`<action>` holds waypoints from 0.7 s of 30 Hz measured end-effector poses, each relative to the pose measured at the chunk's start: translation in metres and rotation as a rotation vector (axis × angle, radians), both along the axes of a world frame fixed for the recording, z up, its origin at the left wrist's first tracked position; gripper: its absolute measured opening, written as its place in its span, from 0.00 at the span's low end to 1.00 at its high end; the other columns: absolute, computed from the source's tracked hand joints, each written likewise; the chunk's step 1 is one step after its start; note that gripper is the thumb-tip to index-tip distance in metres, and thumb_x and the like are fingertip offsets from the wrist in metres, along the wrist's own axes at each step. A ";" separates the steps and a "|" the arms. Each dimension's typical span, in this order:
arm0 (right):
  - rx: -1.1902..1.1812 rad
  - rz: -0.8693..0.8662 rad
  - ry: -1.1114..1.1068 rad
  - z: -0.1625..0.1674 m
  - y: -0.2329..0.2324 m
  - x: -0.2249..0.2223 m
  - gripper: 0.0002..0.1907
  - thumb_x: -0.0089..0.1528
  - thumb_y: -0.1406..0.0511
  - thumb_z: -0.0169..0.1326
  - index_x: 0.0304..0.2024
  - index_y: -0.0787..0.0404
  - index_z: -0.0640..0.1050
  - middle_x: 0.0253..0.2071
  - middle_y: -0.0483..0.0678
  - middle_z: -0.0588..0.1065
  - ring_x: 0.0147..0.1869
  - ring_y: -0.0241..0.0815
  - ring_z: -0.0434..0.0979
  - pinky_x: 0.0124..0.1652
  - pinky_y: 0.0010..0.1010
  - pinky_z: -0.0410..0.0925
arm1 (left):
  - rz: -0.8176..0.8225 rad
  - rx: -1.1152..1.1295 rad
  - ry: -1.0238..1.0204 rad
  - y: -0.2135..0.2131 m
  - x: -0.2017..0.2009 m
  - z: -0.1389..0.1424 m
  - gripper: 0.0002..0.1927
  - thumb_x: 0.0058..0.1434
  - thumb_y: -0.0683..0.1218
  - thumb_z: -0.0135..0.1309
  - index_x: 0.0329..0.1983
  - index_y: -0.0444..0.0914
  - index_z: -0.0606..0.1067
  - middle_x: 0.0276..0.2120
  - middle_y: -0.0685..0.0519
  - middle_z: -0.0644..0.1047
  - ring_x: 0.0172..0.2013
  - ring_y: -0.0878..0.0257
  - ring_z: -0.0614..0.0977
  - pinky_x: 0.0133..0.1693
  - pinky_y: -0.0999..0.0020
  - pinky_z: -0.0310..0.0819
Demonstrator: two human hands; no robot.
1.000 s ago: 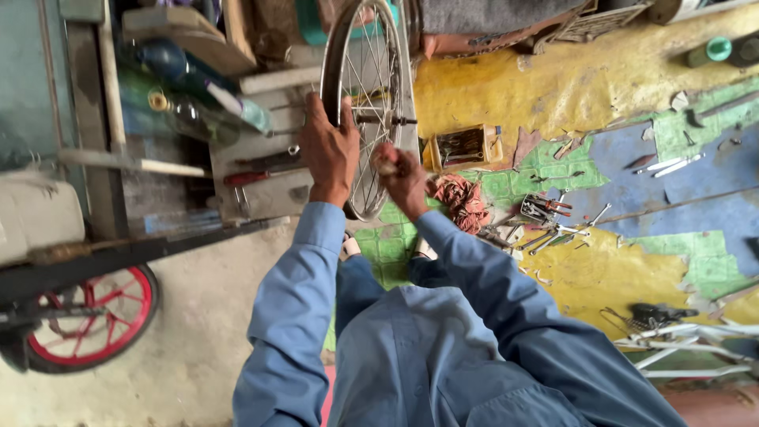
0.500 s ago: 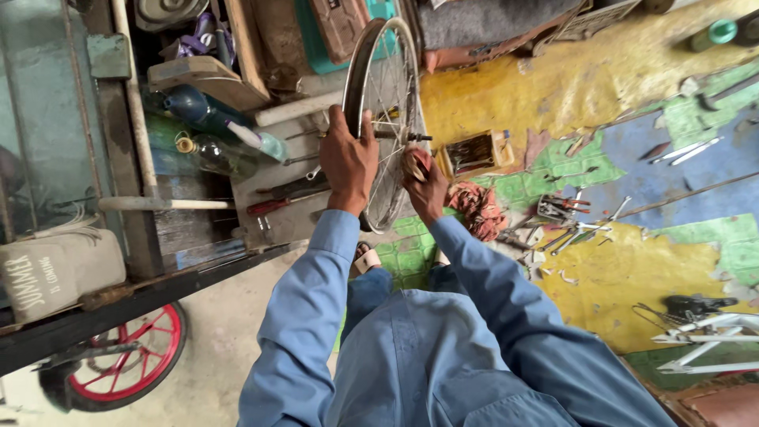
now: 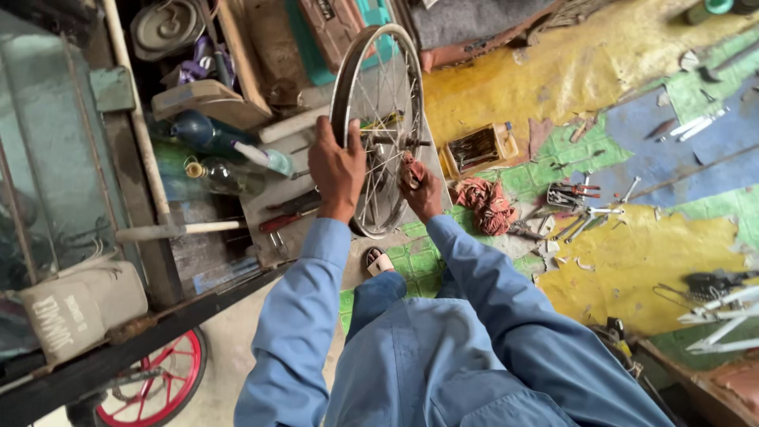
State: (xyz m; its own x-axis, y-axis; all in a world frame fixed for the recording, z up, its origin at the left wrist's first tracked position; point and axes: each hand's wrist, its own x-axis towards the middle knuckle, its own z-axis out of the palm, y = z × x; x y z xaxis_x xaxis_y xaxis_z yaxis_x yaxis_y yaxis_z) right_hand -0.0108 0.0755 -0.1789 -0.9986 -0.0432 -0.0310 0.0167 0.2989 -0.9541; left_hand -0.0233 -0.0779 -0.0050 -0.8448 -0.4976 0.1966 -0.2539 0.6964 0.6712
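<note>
Workshop floor, patchy yellow, green and blue mat [image 3: 601, 261], strewn with hand tools; cluttered wooden cart at left. Bare spoked metal bicycle wheel [image 3: 378, 126] stood upright on the floor. Left hand [image 3: 337, 170] gripped its rim; right hand [image 3: 417, 183] pressed a reddish rag, apparently, near the hub. Step: wiping spokes. Next called for turning the wheel to an uncleaned section

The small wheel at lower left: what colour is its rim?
Red, seen in the head view.
</note>
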 end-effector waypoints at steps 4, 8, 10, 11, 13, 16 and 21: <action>-0.058 0.021 -0.223 0.004 0.016 0.015 0.14 0.59 0.66 0.62 0.46 0.62 0.78 0.35 0.49 0.80 0.36 0.40 0.80 0.35 0.31 0.75 | -0.016 -0.013 -0.028 -0.007 0.006 0.001 0.19 0.70 0.57 0.53 0.42 0.35 0.69 0.26 0.40 0.79 0.28 0.41 0.83 0.28 0.48 0.73; 0.051 -0.025 -0.294 0.024 0.031 0.021 0.11 0.62 0.65 0.59 0.45 0.62 0.82 0.33 0.53 0.82 0.35 0.39 0.83 0.33 0.30 0.74 | -0.020 0.007 0.016 -0.005 0.013 0.004 0.19 0.69 0.56 0.54 0.44 0.34 0.70 0.29 0.39 0.80 0.30 0.40 0.83 0.30 0.48 0.74; -0.088 -0.017 0.003 0.029 0.031 0.006 0.16 0.64 0.66 0.57 0.54 0.63 0.78 0.42 0.51 0.82 0.42 0.38 0.82 0.39 0.30 0.75 | 0.001 0.016 0.026 0.000 0.016 0.004 0.19 0.69 0.56 0.55 0.47 0.34 0.71 0.31 0.38 0.80 0.31 0.40 0.83 0.30 0.49 0.75; -0.169 -0.016 0.146 0.029 0.027 -0.003 0.18 0.65 0.67 0.56 0.58 0.64 0.75 0.47 0.50 0.81 0.46 0.37 0.82 0.42 0.31 0.75 | -0.003 -0.025 0.072 0.003 0.016 0.004 0.20 0.70 0.55 0.55 0.49 0.34 0.71 0.32 0.37 0.80 0.31 0.39 0.83 0.31 0.49 0.76; -0.071 0.016 -0.122 0.024 0.017 -0.014 0.13 0.64 0.65 0.60 0.49 0.64 0.79 0.39 0.52 0.82 0.39 0.41 0.82 0.38 0.33 0.74 | -0.003 -0.037 0.086 0.010 0.017 0.003 0.20 0.70 0.56 0.55 0.51 0.34 0.72 0.34 0.37 0.81 0.32 0.39 0.84 0.32 0.49 0.76; 0.012 0.052 -0.055 0.020 0.011 -0.017 0.15 0.58 0.65 0.63 0.46 0.64 0.79 0.36 0.52 0.82 0.38 0.42 0.82 0.37 0.34 0.76 | 0.033 0.005 0.033 0.019 0.013 -0.001 0.21 0.69 0.56 0.55 0.51 0.35 0.72 0.33 0.38 0.81 0.32 0.39 0.84 0.31 0.49 0.76; -0.747 0.081 -0.269 0.029 0.051 -0.017 0.18 0.58 0.69 0.59 0.51 0.62 0.77 0.43 0.47 0.78 0.46 0.41 0.82 0.47 0.42 0.78 | 0.081 -0.104 -0.006 0.022 0.011 -0.004 0.22 0.70 0.57 0.56 0.49 0.34 0.71 0.30 0.36 0.79 0.30 0.37 0.82 0.31 0.47 0.75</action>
State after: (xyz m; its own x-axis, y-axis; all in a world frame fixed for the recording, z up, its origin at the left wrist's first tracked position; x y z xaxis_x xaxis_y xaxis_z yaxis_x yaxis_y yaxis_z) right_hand -0.0275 0.1265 -0.1497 -0.9539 -0.2200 -0.2043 0.2802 -0.4079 -0.8690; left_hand -0.0125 -0.0559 -0.0089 -0.8039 -0.5417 0.2456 -0.3160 0.7389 0.5951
